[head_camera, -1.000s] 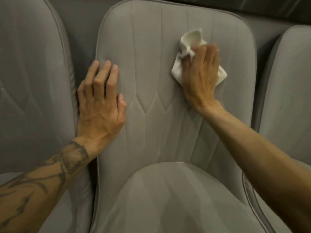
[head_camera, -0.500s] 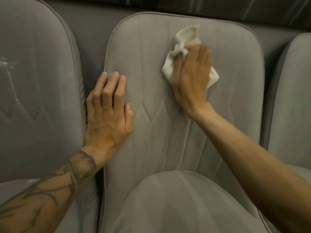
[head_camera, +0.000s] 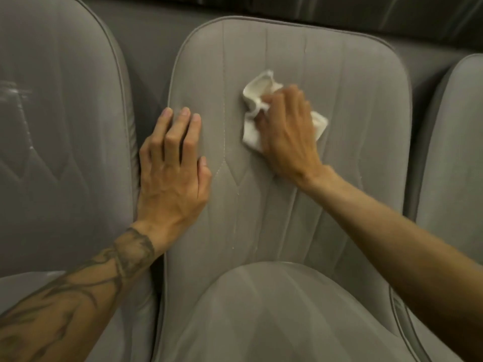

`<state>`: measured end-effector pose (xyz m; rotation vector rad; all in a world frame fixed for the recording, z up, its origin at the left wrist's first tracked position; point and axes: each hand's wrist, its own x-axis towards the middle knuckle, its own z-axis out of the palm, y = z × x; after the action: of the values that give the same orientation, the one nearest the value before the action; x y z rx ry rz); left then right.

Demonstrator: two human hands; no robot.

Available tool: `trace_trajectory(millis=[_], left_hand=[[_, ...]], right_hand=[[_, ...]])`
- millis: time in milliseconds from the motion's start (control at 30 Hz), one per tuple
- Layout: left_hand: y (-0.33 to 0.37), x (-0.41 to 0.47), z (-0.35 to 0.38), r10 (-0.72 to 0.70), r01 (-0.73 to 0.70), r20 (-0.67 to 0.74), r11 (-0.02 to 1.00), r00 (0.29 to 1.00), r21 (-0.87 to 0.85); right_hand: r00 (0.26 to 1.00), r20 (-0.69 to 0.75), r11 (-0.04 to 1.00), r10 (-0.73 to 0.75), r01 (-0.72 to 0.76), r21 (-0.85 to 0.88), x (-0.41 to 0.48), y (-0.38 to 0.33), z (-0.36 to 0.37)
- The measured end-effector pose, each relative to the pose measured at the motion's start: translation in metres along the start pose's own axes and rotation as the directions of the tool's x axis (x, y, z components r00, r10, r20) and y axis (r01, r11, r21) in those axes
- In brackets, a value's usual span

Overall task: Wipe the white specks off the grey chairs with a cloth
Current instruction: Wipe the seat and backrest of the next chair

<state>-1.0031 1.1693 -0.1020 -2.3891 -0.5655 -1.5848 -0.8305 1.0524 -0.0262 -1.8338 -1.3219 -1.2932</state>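
Cloth (head_camera: 257, 93), crumpled white, on stitched chair (head_camera: 358, 108).

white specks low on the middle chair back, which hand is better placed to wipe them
Right: the right hand holds the white cloth on that backrest above the specks; the left hand lies flat, without cloth.

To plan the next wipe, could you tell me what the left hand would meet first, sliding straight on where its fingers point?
The left hand would likely cross bare backrest fabric, then meet the piped rim near its top left corner; the cloth lies off to its right.
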Motion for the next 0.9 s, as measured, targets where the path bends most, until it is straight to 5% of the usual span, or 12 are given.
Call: trace_trajectory(millis=[167,333,433,533,600,700,767,900], left_hand=[[-0.001,-0.001,0.003,0.006,-0.006,-0.015,1.0,1.0,0.003],[-0.002,-0.001,0.003,0.001,-0.001,-0.012,1.0,1.0,0.004],[-0.001,-0.001,0.002,-0.001,0.001,0.004,1.0,1.0,-0.002],[-0.002,-0.001,0.003,0.0,0.0,-0.004,1.0,1.0,0.004],[-0.002,-0.001,0.003,0.005,-0.005,-0.004,1.0,1.0,0.005],[-0.002,-0.001,0.002,0.004,-0.004,-0.002,1.0,1.0,0.001],[-0.002,-0.001,0.002,0.002,-0.002,0.001,1.0,1.0,0.001],[-0.001,-0.001,0.004,-0.001,0.001,-0.007,1.0,1.0,0.01]], right_hand=[[0.916,-0.277,0.952,0.291,-0.306,-0.011,0.023,-0.004,0.015],[0.999,-0.01,0.995,0.03,-0.029,0.096,-0.05,-0.033,0.024],[0.994,-0.109,1.0,-0.027,0.026,-0.014,-0.022,-0.001,0.02],[0.913,-0.334,0.964,0.234,-0.262,-0.041,0.005,0.005,0.025],[0.902,-0.309,0.946,0.302,-0.324,-0.022,-0.012,-0.013,0.032],[0.996,-0.072,0.999,0.046,-0.046,-0.004,-0.054,-0.023,0.027],[0.998,-0.057,0.999,-0.036,0.035,-0.029,-0.045,0.0,0.019],[0.899,-0.311,0.944,0.309,-0.33,-0.014,0.003,0.02,0.015]])
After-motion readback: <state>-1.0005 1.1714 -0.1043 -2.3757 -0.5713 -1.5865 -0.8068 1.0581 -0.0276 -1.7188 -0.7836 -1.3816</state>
